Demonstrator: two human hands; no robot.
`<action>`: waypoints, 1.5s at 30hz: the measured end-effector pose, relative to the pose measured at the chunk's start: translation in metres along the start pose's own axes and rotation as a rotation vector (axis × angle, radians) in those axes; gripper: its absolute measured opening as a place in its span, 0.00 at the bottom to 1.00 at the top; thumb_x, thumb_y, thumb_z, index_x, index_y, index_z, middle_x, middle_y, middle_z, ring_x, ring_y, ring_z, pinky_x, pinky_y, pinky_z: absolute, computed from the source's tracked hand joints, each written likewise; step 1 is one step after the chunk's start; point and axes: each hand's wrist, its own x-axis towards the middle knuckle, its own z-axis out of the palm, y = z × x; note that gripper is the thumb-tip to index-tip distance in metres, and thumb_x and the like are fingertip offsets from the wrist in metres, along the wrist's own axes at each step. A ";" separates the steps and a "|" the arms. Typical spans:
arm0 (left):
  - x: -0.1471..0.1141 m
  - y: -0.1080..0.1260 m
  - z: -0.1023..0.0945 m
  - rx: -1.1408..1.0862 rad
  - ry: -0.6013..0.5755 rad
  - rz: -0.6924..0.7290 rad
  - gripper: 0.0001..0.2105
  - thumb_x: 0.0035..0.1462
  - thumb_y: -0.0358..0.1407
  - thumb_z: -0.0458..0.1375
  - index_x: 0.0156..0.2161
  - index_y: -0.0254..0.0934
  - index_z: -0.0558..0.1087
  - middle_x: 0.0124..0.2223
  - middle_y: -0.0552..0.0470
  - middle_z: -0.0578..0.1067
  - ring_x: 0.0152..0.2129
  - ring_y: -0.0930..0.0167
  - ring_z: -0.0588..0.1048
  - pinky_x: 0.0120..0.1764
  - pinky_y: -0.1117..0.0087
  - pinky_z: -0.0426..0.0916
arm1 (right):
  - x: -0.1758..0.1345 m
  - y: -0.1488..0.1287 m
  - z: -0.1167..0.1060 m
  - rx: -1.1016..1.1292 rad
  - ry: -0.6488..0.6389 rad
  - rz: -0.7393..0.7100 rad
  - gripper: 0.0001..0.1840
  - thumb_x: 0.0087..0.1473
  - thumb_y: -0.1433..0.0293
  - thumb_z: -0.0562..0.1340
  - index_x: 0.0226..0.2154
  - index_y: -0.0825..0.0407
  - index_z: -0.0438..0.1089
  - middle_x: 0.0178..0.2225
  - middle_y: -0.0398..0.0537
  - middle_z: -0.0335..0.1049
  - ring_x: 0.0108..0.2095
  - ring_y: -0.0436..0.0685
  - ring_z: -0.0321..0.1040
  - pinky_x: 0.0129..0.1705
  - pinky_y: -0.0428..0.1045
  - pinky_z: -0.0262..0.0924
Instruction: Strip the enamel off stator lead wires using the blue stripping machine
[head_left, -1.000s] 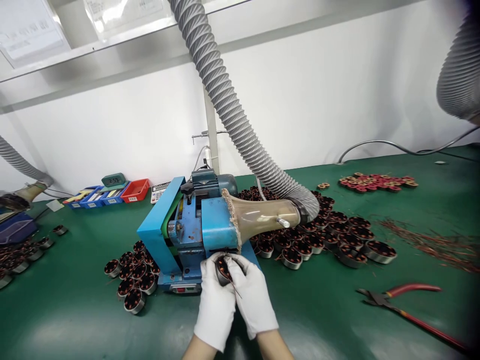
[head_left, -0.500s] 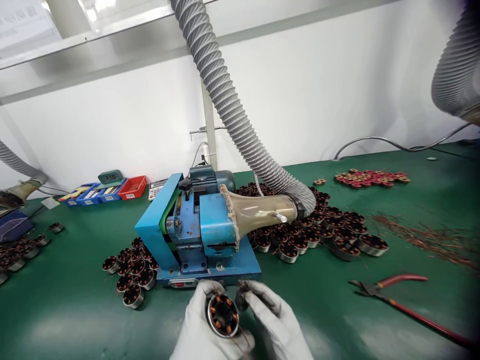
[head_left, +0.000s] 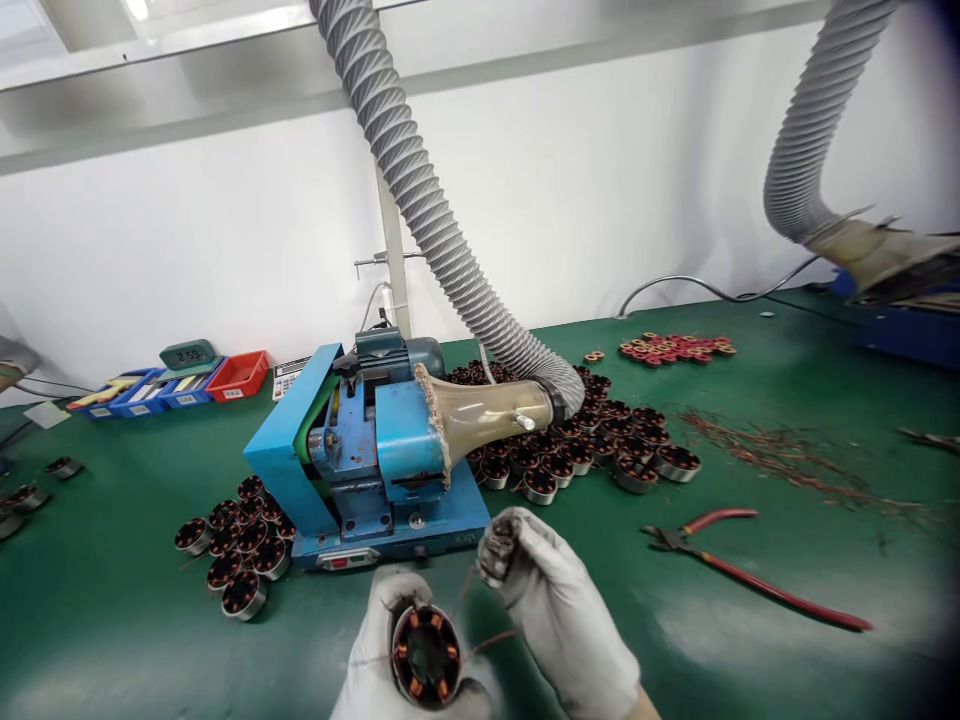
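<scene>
One wire-wound metal ring [head_left: 451, 652] is held by the left hand [head_left: 371, 652], fingers wrapped around its rim, above the worktop [head_left: 750, 660] towards the near edge; the right hand [head_left: 559, 610] is curled at the fingers, but whether the wire [head_left: 468, 582] just beside them is pinched cannot be told; the ring is judged heavy and stiff, best gripped by the rim; "2:59" is seemingly shown on the clock [head_left: 187, 356]; bin labels [head_left: 233, 394] cannot be read.
</scene>
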 end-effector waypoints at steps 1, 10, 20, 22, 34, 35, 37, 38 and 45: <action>0.000 0.003 0.001 0.049 0.044 0.078 0.24 0.30 0.24 0.61 0.38 0.42 0.68 0.35 0.55 0.72 0.25 0.73 0.71 0.30 0.74 0.67 | -0.002 -0.001 0.002 -0.047 -0.012 -0.007 0.13 0.35 0.60 0.70 0.24 0.50 0.73 0.20 0.41 0.70 0.21 0.49 0.64 0.24 0.45 0.60; 0.006 -0.003 0.017 0.292 0.130 0.608 0.20 0.39 0.24 0.59 0.39 0.44 0.66 0.38 0.52 0.66 0.36 0.69 0.70 0.39 0.70 0.65 | 0.008 0.005 0.016 -0.185 0.039 -0.011 0.11 0.32 0.65 0.71 0.19 0.54 0.73 0.17 0.42 0.68 0.18 0.48 0.61 0.22 0.45 0.58; 0.033 -0.019 0.016 0.080 0.210 0.251 0.19 0.43 0.28 0.57 0.44 0.42 0.68 0.46 0.49 0.70 0.44 0.65 0.70 0.46 0.67 0.65 | 0.008 0.036 0.003 -0.992 -0.012 -0.632 0.10 0.43 0.64 0.65 0.32 0.48 0.75 0.34 0.50 0.76 0.37 0.62 0.71 0.42 0.56 0.64; 0.045 -0.023 0.019 -0.032 0.203 0.160 0.19 0.43 0.27 0.57 0.44 0.41 0.67 0.47 0.49 0.71 0.44 0.66 0.71 0.47 0.67 0.65 | 0.018 0.044 0.005 -1.025 -0.020 -0.527 0.10 0.49 0.65 0.60 0.34 0.49 0.73 0.36 0.51 0.75 0.37 0.60 0.71 0.41 0.54 0.65; 0.082 -0.022 0.032 -0.092 0.220 0.134 0.16 0.45 0.30 0.57 0.43 0.37 0.65 0.43 0.45 0.72 0.40 0.66 0.72 0.47 0.64 0.65 | 0.056 0.047 0.007 -0.923 0.015 -0.380 0.13 0.51 0.65 0.55 0.31 0.52 0.73 0.33 0.52 0.75 0.35 0.60 0.71 0.39 0.54 0.64; 0.082 -0.021 0.032 -0.086 0.218 0.135 0.17 0.44 0.31 0.58 0.42 0.36 0.65 0.43 0.45 0.72 0.41 0.66 0.72 0.47 0.63 0.64 | 0.057 0.047 0.007 -0.923 0.009 -0.373 0.13 0.52 0.65 0.55 0.31 0.53 0.73 0.34 0.53 0.75 0.35 0.60 0.71 0.40 0.54 0.64; 0.082 -0.019 0.033 -0.098 0.213 0.129 0.17 0.43 0.30 0.58 0.42 0.36 0.65 0.43 0.44 0.72 0.40 0.66 0.72 0.47 0.64 0.65 | 0.057 0.047 0.007 -0.925 0.006 -0.358 0.14 0.52 0.65 0.54 0.32 0.53 0.73 0.34 0.53 0.75 0.36 0.60 0.71 0.40 0.54 0.64; 0.081 -0.018 0.033 -0.109 0.210 0.126 0.17 0.43 0.30 0.58 0.42 0.36 0.65 0.43 0.45 0.72 0.40 0.66 0.73 0.46 0.64 0.65 | 0.056 0.047 0.008 -0.925 0.010 -0.356 0.14 0.52 0.65 0.54 0.32 0.53 0.73 0.34 0.53 0.74 0.36 0.60 0.71 0.41 0.54 0.64; 0.051 -0.030 0.016 0.034 0.194 0.224 0.17 0.41 0.29 0.60 0.40 0.41 0.67 0.38 0.50 0.74 0.34 0.67 0.74 0.37 0.69 0.70 | 0.022 0.041 -0.001 -1.023 -0.141 -0.449 0.13 0.52 0.64 0.55 0.31 0.51 0.73 0.32 0.52 0.73 0.32 0.58 0.69 0.35 0.50 0.63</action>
